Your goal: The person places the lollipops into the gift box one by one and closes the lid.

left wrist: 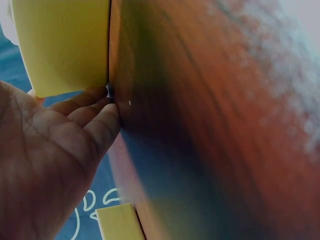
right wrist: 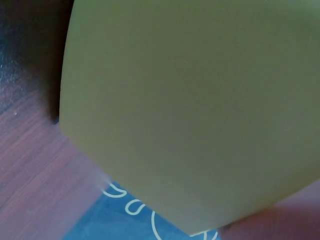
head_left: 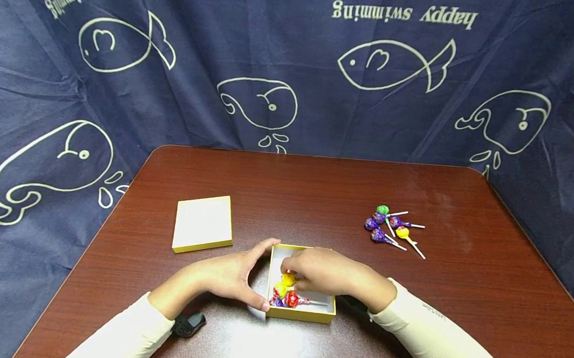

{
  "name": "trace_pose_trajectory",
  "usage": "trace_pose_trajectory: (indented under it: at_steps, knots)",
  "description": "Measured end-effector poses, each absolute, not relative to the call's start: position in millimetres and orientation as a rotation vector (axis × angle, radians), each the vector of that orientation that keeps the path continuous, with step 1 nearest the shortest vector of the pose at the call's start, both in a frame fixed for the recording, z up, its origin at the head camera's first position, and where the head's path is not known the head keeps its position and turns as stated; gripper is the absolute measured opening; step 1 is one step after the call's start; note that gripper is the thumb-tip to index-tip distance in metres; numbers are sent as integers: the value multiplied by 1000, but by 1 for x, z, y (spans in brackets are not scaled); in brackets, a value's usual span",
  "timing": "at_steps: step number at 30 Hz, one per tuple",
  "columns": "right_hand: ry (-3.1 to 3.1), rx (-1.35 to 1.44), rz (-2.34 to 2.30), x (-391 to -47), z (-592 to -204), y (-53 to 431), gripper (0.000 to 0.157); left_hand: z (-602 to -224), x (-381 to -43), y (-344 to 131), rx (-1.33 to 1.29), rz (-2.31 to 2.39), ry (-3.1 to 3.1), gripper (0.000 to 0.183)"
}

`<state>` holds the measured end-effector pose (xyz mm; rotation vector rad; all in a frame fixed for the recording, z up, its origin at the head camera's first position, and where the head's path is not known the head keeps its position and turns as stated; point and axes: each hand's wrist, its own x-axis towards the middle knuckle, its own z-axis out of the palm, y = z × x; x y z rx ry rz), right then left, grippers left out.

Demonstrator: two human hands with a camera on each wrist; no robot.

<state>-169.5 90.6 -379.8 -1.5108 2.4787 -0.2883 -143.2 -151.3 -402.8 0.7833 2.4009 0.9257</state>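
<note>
In the head view an open yellow box (head_left: 301, 315) with a white inside holds several wrapped lollipops. My right hand (head_left: 327, 271) reaches into it with curled fingers, pinching a yellow lollipop (head_left: 288, 279) whose stick is hidden by the hand. Beneath lie another yellow lollipop (head_left: 280, 289), a red lollipop (head_left: 291, 299) and a purple one partly covered. My left hand (head_left: 229, 275) spreads along the box's left side, thumb at the front corner and index finger at the back corner. In the right wrist view the box wall (right wrist: 190, 110) hides the fingers.
A yellow-edged lid (head_left: 203, 223) lies white side up at the left. Several loose lollipops (head_left: 402, 233), purple, green and yellow, lie at the back right of the brown table (head_left: 306, 192). A blue curtain (head_left: 297, 50) hangs behind it.
</note>
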Motion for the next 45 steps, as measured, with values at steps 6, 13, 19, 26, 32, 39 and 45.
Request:
trace_pose_trajectory:
  at_steps: [6,13,19,26,32,39,45]
  knots:
    - [2478,-1492,-290,-169,-380,90,24,-402,-143,-151,775,923,2397,123]
    - [2472,-1512,-288,-167,-379,89,23,-402,-143,-151,768,932,2396,123]
    - [2464,-1539,-283,-167,-379,89,23,-402,-143,-151,773,926,2399,123]
    - [2459,-1568,-255,-168,-381,90,25,-401,-143,-150,776,936,2388,123]
    - [2464,-1571,-245,-168,-380,92,27,-402,-143,-150,776,938,2389,123]
    - [2452,-1533,-299,-169,-375,96,26,-403,-144,-151,778,943,2384,123]
    - [2427,-1584,-398,-170,-365,102,23,-403,-144,-150,788,932,2391,123]
